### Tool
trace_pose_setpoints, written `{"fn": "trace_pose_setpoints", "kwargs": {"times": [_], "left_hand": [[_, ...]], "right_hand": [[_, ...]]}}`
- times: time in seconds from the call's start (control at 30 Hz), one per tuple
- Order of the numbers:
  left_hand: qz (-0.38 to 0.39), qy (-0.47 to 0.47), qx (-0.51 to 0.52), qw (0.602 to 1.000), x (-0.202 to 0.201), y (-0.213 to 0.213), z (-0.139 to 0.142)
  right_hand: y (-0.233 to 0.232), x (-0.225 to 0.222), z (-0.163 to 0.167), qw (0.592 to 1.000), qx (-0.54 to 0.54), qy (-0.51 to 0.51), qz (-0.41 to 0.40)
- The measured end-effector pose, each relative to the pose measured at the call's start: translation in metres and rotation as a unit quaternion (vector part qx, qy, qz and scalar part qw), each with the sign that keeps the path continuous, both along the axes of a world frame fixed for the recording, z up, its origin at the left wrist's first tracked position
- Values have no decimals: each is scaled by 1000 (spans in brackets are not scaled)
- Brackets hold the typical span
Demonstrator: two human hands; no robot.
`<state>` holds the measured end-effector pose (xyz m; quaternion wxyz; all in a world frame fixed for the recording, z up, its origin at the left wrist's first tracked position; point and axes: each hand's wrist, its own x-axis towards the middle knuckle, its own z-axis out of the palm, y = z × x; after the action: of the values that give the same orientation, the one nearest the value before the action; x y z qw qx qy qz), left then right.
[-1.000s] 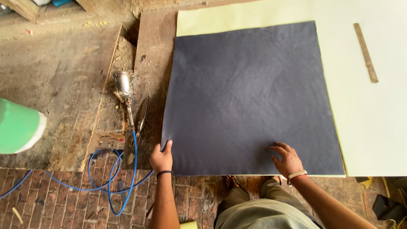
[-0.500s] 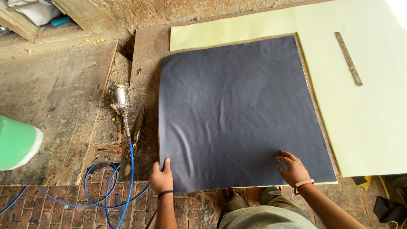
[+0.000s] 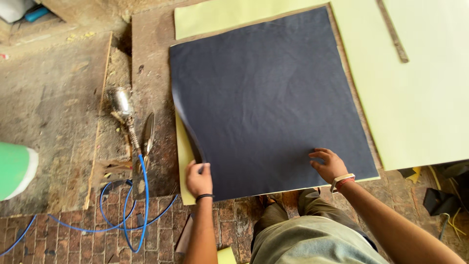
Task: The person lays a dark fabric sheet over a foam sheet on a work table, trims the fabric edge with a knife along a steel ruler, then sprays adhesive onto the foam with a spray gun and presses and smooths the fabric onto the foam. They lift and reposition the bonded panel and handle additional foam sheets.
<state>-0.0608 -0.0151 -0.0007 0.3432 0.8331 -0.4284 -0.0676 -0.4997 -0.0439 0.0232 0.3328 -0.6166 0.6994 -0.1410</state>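
- Dark navy sheet (image 3: 268, 98), leather-like or coated fabric, lies flat over a pale yellow sheet (image 3: 415, 107) on a worn wooden work surface (image 3: 151, 63)
- Left hand (image 3: 199, 178) at the near left corner of the dark sheet; fingers closed on the edge, which curls up off the yellow layer beneath
- Right hand (image 3: 330, 164) rests flat near the near right corner, fingers spread, open and pressing down, gripping nothing
- Step in hand, as judged: lifting or peeling the dark sheet from its left edge while the right side is pinned
- Next move would call for an even pull along the left edge, with the right palm steady so the sheet does not skew or crease
- Long flat ruler-like strip (image 3: 392, 30) lies on the yellow sheet, well apart from both hands
- Spray gun (image 3: 122, 105) with metal cup lies left of the board, blue hose (image 3: 132, 210) coiled over the brick floor (image 3: 58, 239)
- Green and white container (image 3: 14, 168) at far left edge
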Motion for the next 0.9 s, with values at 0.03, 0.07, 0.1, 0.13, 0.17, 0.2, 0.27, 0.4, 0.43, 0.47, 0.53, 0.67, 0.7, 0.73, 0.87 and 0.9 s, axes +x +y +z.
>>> {"fn": "trace_pose_setpoints", "kwargs": {"times": [0.03, 0.07, 0.1, 0.13, 0.17, 0.2, 0.27, 0.4, 0.43, 0.47, 0.53, 0.67, 0.7, 0.73, 0.87, 0.9], "left_hand": [[-46, 23, -28, 998, -27, -8, 2], [-90, 47, -57, 993, -58, -18, 4], [-132, 103, -61, 984, -91, -29, 7], [-160, 138, -28, 977, -124, -35, 13], [-196, 175, -21, 965, -159, -48, 19], [-235, 204, 11, 950, -194, -60, 25], [-319, 252, 31, 913, -265, -83, 37], [-440, 423, 37, 791, -378, -112, 45], [-416, 530, 81, 734, -398, -115, 41], [-385, 629, 120, 664, -414, -119, 35], [-393, 537, 121, 736, -419, -124, 17], [-315, 512, 120, 790, -365, -111, -19], [-276, 507, 150, 803, -339, -102, -23], [-229, 502, 177, 815, -313, -92, -24], [-37, 519, 132, 844, -210, -40, -12], [8, 515, 116, 849, -186, -26, -6]], "right_hand": [[-2, -2, 6, 999, 21, -37, -28], [-5, -4, 11, 995, 41, -75, -54], [-8, -7, 16, 988, 64, -114, -84], [-12, -11, 21, 978, 87, -153, -113], [-16, -17, 24, 965, 109, -192, -141], [-20, -24, 28, 958, 94, -218, -159], [-27, -45, 31, 942, 68, -268, -192], [-50, -106, 28, 872, 5, -402, -279], [-54, -124, 27, 866, -1, -401, -300], [-60, -141, 24, 860, -7, -398, -319], [-71, -169, 19, 870, -35, -347, -349], [-97, -192, 6, 903, -174, -255, -297], [-107, -188, 3, 912, -171, -253, -274], [-115, -178, 0, 920, -169, -252, -249], [-148, -95, 0, 955, -129, -252, -93], [-152, -66, 2, 958, -119, -255, -52]]}}
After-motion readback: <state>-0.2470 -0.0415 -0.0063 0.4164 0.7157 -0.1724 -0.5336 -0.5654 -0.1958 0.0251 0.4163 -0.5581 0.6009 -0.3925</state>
